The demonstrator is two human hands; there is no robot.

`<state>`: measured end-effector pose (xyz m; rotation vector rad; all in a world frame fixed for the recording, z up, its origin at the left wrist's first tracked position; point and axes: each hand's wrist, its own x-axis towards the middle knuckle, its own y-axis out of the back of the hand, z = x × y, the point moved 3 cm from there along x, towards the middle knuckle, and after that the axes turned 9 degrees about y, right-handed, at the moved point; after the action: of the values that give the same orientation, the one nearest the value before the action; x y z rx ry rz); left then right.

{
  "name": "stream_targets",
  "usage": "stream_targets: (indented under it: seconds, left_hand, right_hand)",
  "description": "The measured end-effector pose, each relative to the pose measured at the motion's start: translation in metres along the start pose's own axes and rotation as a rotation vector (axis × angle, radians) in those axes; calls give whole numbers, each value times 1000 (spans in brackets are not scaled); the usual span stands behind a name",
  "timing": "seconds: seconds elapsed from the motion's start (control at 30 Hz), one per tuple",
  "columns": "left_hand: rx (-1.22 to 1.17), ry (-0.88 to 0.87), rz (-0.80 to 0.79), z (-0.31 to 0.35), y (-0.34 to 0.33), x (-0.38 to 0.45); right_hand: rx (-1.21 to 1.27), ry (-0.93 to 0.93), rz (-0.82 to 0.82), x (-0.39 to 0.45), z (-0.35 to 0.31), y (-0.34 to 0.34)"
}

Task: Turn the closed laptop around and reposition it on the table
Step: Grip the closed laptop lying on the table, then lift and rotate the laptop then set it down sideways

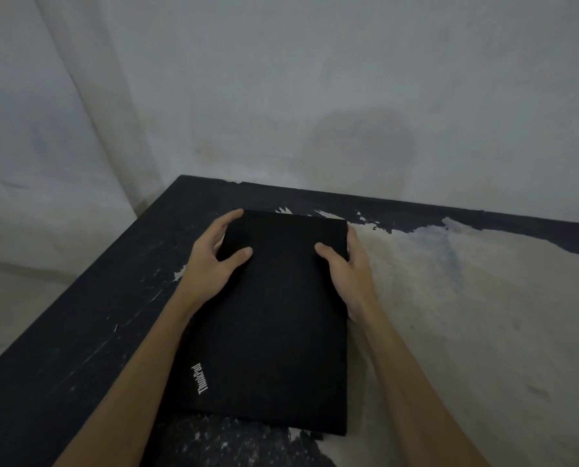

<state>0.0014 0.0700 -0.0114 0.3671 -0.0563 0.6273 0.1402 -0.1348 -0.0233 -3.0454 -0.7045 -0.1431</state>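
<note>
A closed black laptop lies flat on the table, its long side running away from me and a silver logo near its front left corner. My left hand grips the far left edge, thumb on the lid and fingers curled over the side. My right hand grips the far right edge the same way, thumb on top. Both forearms run along the laptop's sides.
The table top is worn, black paint on the left and bare pale patches on the right. Its left edge drops to a pale floor. A grey wall stands right behind the table's far edge, close to the laptop's far end.
</note>
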Motion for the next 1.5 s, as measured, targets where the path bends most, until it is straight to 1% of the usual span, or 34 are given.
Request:
stream_targets:
  seconds: [0.13, 0.27, 0.33, 0.43, 0.47, 0.53, 0.6, 0.7, 0.77, 0.87, 0.97, 1.13, 1.23, 1.37, 1.5]
  left_hand:
    - [33, -36, 17, 7, -5, -2]
    - [53, 28, 13, 12, -15, -1]
    - [113, 44, 27, 17, -22, 1]
    - [299, -10, 84, 34, -34, 12]
    - [371, -31, 81, 42, -40, 18]
    - [531, -71, 32, 59, -53, 33]
    - [698, -77, -14, 76, -66, 48]
    - [863, -132, -14, 97, -85, 66]
    - [872, -173, -55, 106, -97, 75]
    - [852, -181, -156, 115, -119, 85]
    - [864, -225, -206, 123, -141, 92]
    - [899, -239, -129, 129, -150, 99]
    - [904, -222, -101, 133, -146, 101]
    - [923, -205, -51, 141, -138, 102]
    - [898, -149, 51, 150, -119, 105]
  right_hand:
    - [-11, 5, -28, 3, -5, 5]
    - [14, -15, -36, 9, -10, 18]
    - [23, -5, -54, 12, -15, 27]
    - [38, 16, -78, 14, -23, 40]
    - [45, 21, -88, 15, -26, 45]
    - [46, 37, -112, 18, -31, 52]
    - [44, 69, -124, 19, -35, 58]
    - [83, 98, -96, 23, -37, 68]
    - [94, 88, -80, 25, -36, 73]
    - [142, 80, -110, 25, -37, 74]
    - [91, 118, -140, 24, -40, 71]
    - [49, 144, -155, 24, -49, 68]
    - [80, 125, -176, 24, -53, 67]
    - [106, 166, -211, 20, -64, 64]
    - [121, 146, -288, 15, -72, 64]
